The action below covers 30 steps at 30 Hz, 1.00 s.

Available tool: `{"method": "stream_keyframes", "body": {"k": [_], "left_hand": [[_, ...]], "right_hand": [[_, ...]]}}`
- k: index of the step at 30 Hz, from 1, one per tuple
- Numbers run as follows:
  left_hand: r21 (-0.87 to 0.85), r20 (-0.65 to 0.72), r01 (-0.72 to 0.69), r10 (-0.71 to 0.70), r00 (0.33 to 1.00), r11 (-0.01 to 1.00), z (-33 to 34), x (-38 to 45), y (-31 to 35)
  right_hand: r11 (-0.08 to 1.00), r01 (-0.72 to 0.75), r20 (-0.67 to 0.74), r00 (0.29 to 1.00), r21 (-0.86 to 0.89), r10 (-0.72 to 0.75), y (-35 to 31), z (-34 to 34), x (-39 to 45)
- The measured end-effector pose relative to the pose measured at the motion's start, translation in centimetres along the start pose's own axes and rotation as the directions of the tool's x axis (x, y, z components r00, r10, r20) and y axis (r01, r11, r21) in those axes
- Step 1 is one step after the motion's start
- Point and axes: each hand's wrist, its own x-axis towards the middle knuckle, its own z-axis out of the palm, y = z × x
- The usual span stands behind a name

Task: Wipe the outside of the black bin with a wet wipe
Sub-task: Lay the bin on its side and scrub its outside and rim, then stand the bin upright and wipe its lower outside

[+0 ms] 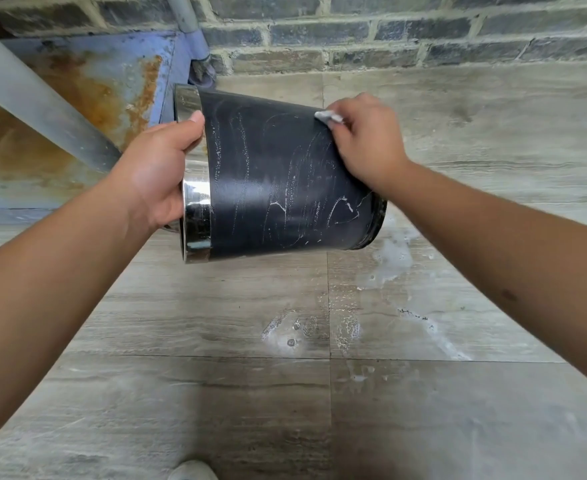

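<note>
Black bin (278, 174) held up off the floor, tipped onto its side, mouth to the left, base to the right and tilted slightly downward. Round, tapering body, wider at the mouth end. Matte black wall, streaked all over with thin whitish soapy lines: long curved arcs across the middle, a band of small beaded droplets running down just beside the rim, a few brighter squiggles low near the base. Shiny chrome rim band (196, 216) around the mouth, mirror-bright, reflecting the surroundings. Darker ridged ring at the base end.

Left hand (153, 174) gripping the chrome rim, thumb laid over the outside of the band near the top, remaining fingers curled out of sight inside the mouth; closed firmly on the rim. Right hand (368, 140) resting on the upper right of the wall near the base, fingers bunched together and pinching a small crumpled wet wipe (328, 116), white-grey, pressed against the black surface at the bin's upper edge.

Underneath, grey wood-grain floor tiles (215, 393) with wet patches and foamy white splashes (392, 258) below and to the right of the bin. Behind, a grey brick wall (389, 29). At the left, a rust-stained blue metal panel (87, 81) and a grey pipe (35, 102) slanting across it. Tip of a light shoe (193, 471) at the bottom edge.
</note>
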Motion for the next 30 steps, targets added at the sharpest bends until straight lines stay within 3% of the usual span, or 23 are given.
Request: {"method": "stream_keyframes", "body": {"k": [3, 5, 7, 10, 12, 13, 16, 20, 24, 27, 30], "left_hand": [[-0.015, -0.016, -0.004, 0.004, 1.0, 1.0, 0.0, 0.1, -0.1], [-0.012, -0.018, -0.003, 0.003, 1.0, 1.0, 0.0, 0.1, 0.0], [-0.013, -0.024, 0.01, -0.01, 1.0, 1.0, 0.0, 0.1, 0.0], [-0.014, -0.04, 0.031, -0.032, 0.999, 0.999, -0.1, 0.3, 0.2], [-0.021, -0.047, 0.039, -0.04, 0.998, 0.999, -0.1, 0.3, 0.2], [-0.03, -0.039, 0.04, -0.041, 0.998, 0.999, 0.0, 0.4, 0.2], [-0.02, 0.011, 0.042, -0.042, 0.999, 0.999, 0.3, 0.4, 0.2], [0.054, 0.005, 0.037, -0.037, 0.999, 0.998, 1.0, 0.5, 0.9], [0.214, 0.014, -0.018, 0.015, 1.0, 0.977, 3.0, 0.9, 2.4], [0.463, 0.168, -0.133, 0.06, 0.984, 0.876, 5.1, 0.5, 3.2], [0.684, 0.299, -0.278, 0.088, 0.95, 0.675, 6.8, 0.4, 4.0]], "right_hand": [[0.98, 0.18, -0.059, 0.983, 0.085, -0.176, -1.6, 0.7, -3.7], [0.926, 0.371, -0.026, 0.928, 0.073, -0.371, -2.1, 0.8, -6.2], [0.842, 0.539, 0.065, 0.84, 0.018, -0.539, -2.1, 1.3, -8.3], [0.712, 0.699, 0.239, 0.705, -0.07, -0.668, -1.4, 2.8, -11.1], [0.63, 0.774, 0.389, 0.601, -0.067, -0.698, -0.5, 4.0, -13.0], [0.645, 0.762, 0.454, 0.594, -0.053, -0.664, 0.0, 4.5, -13.7], [0.765, 0.643, 0.563, 0.644, -0.031, -0.518, 0.5, 5.3, -15.1], [0.836, 0.536, 0.595, 0.636, 0.117, -0.491, -0.4, 4.3, -17.0], [0.945, 0.11, 0.621, 0.729, 0.306, -0.286, -0.5, 1.8, -18.5], [0.895, -0.2, 0.627, 0.771, 0.398, -0.107, 0.0, -0.3, -19.4], [0.789, -0.419, 0.668, 0.744, 0.45, 0.014, 0.7, -2.0, -19.8]]}}
